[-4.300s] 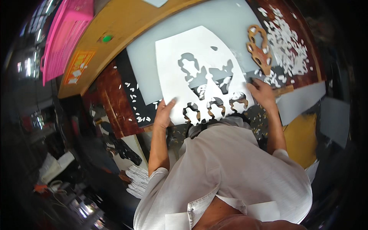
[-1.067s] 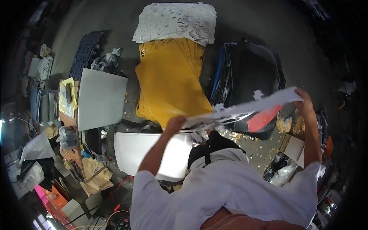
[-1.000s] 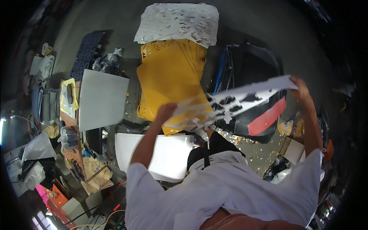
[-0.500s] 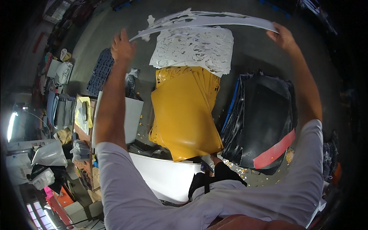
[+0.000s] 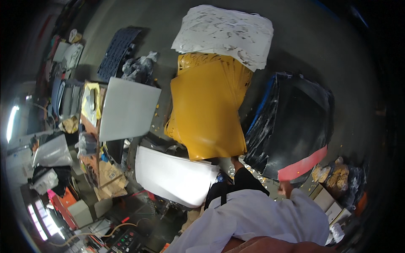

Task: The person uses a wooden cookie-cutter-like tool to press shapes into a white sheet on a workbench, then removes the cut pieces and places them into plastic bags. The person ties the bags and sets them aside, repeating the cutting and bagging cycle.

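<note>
My right hand (image 5: 286, 189) is low at my right side, just below a pink strip (image 5: 303, 164) on a pile of black sheets (image 5: 295, 122). It is small and blurred, so its finger shape and any contact with the strip are unclear. My left hand is out of view. Ahead lies a stack of white cut-out sheets (image 5: 223, 36), full of curved holes. Nearer to me, smooth yellow sheets (image 5: 206, 109) rest over yellow sheets with cut-outs (image 5: 198, 61).
A bright white sheet (image 5: 175, 177) curves at my lower left, beyond it a grey-white sheet (image 5: 128, 109). Dark cut-out sheets (image 5: 118, 52) and crumpled plastic (image 5: 139, 67) lie farther left. Bags of yellowish pieces (image 5: 337, 177) stand right; a button panel (image 5: 124, 242) is lower left.
The white cut-out sheet that both hands held up now lies on the white stack. My left hand has left the view; my right hand has dropped to my side.
</note>
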### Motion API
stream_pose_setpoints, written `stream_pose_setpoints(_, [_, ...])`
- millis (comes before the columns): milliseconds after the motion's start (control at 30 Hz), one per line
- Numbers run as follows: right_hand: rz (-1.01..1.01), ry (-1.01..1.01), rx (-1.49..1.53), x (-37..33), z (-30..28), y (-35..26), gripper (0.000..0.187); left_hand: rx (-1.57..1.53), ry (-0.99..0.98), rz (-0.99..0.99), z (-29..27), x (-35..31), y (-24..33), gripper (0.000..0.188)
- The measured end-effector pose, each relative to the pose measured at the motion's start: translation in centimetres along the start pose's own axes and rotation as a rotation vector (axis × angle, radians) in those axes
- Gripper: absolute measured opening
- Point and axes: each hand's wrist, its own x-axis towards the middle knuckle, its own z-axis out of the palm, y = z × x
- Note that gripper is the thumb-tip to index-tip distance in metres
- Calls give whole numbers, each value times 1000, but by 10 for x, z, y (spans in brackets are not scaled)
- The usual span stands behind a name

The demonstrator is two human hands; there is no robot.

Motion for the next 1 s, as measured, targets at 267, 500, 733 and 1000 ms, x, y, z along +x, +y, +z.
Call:
stream_pose_setpoints(267, [-65, -293, -359, 126, -6, -57, 17, -321, 148, 98, 75, -64, -62, 44])
stream_pose_setpoints(500, [268, 510, 1057, 292, -187, -158, 22, -1160, 451, 558, -59, -78, -36, 41])
stream_pose_setpoints(733, [405, 145, 710, 227, 3, -280, 23, -911, 425, 442, 59, -21, -109, 38])
stream_pose_setpoints(1000, [160, -488, -579, 151, 245, -236, 39, -309, 189, 327, 320, 39, -132, 25])
